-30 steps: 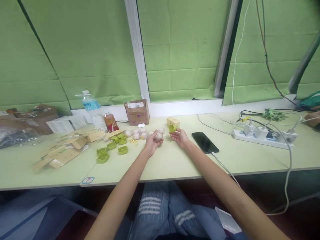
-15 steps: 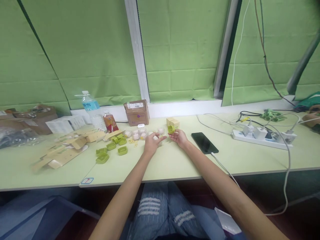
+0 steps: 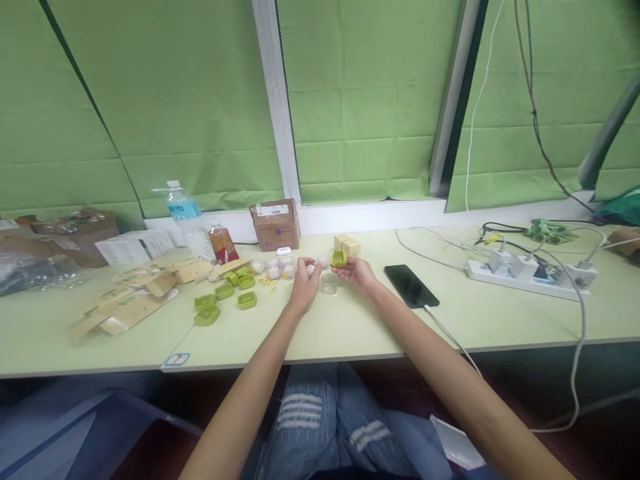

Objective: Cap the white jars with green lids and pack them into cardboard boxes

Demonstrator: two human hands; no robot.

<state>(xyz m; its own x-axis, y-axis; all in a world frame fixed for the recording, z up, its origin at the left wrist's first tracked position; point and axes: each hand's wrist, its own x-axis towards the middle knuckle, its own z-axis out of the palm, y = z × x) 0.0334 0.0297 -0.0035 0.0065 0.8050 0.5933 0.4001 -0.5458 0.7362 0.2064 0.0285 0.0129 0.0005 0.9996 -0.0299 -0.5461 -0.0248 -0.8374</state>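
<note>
Our right hand [image 3: 356, 273] holds a small green case [image 3: 339, 258]; our left hand [image 3: 305, 285] pinches a whitish piece [image 3: 311, 270]. Between them, a clear container [image 3: 329, 287] sits on the tabletop [image 3: 330, 333], left of a black smartphone [image 3: 411, 287].

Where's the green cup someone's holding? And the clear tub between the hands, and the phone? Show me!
Green cup [image 3: 339, 259]: head view, middle of the cup.
Clear tub [image 3: 329, 285]: head view, middle of the tub.
Phone [image 3: 411, 287]: head view, middle of its dark screen.
</note>
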